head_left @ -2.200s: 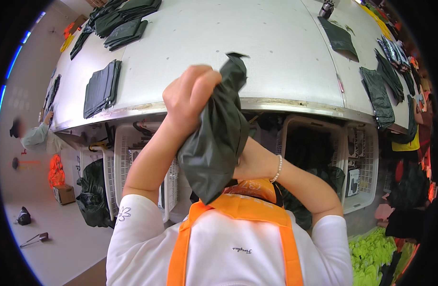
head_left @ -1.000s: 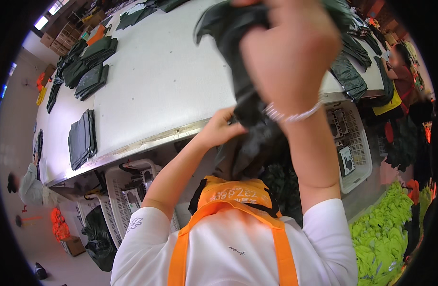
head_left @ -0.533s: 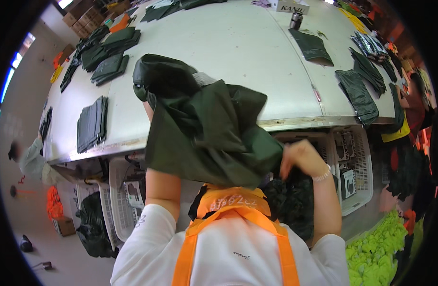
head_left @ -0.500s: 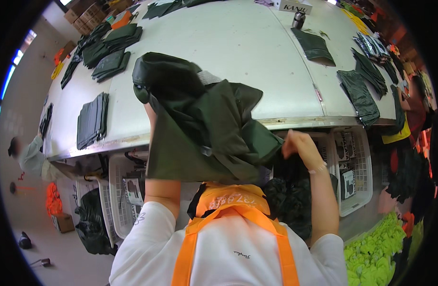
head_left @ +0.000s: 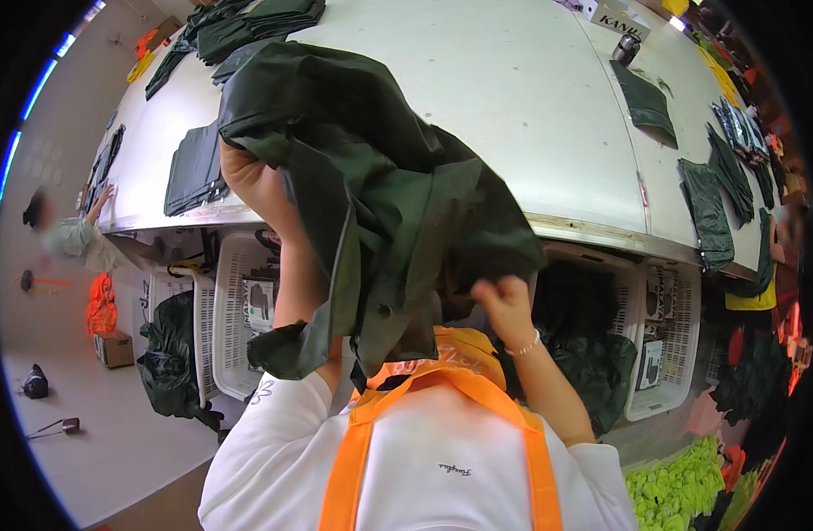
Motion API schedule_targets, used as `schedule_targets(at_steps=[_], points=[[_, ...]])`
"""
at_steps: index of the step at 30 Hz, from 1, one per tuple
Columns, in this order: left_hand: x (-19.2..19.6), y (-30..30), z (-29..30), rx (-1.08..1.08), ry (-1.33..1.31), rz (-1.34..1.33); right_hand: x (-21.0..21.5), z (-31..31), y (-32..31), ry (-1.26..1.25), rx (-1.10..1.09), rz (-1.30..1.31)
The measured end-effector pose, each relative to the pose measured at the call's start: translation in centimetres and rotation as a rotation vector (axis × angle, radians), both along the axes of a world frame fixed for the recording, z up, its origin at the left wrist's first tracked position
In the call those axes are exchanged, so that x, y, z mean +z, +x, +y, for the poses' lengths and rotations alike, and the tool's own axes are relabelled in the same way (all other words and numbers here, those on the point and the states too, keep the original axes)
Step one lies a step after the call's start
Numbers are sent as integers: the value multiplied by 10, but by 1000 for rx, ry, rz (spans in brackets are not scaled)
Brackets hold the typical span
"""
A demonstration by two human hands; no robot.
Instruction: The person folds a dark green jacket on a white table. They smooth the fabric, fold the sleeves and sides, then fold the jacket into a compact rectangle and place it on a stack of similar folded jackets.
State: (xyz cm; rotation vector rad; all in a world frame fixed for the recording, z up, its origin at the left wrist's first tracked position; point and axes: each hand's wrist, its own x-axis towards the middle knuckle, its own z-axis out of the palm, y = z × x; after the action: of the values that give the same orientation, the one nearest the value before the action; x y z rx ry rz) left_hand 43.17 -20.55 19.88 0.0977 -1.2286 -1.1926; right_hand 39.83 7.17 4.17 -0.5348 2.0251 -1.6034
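A dark green garment (head_left: 398,203) of smooth, coated-looking cloth hangs bunched up in front of me, above the table's near edge. A small round snap shows low on it. My left hand (head_left: 256,186) is under its upper left part, fingers wrapped into the cloth and partly hidden by it. At the garment's lower right, my right hand (head_left: 510,311) is closed, its curled fingers against the cloth edge; the fingertips are slightly blurred. Loose folds dangle over my left forearm and down to my orange apron (head_left: 446,354).
Folded dark green garments (head_left: 194,170) lie in stacks on the white table (head_left: 504,97), with a metal flask (head_left: 626,49) farther back. White plastic baskets (head_left: 234,310) stand under its edge. Yellow-green cloth (head_left: 676,487) is piled at lower right. Another person (head_left: 70,234) works at the left.
The garment's top has swung up and left, and its lower folds have dropped over my left forearm. My right hand has moved left and down. The view has turned somewhat.
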Motion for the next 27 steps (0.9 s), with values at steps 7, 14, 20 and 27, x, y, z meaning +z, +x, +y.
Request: schedule_targets(at_steps=[7,14,20,27], points=[[37,61,-57,157,-720,-766,88,37,-85,-301,-896,622],[-1,92,-127,-70,-467,-786,208,104,-100,702,-683,1731],[75,90,-169,333,-455,-523,258,104,-143,330,-794,1409],[87,-94,-194,496,-1017,-648,209,7,-283,531,-592,1428]])
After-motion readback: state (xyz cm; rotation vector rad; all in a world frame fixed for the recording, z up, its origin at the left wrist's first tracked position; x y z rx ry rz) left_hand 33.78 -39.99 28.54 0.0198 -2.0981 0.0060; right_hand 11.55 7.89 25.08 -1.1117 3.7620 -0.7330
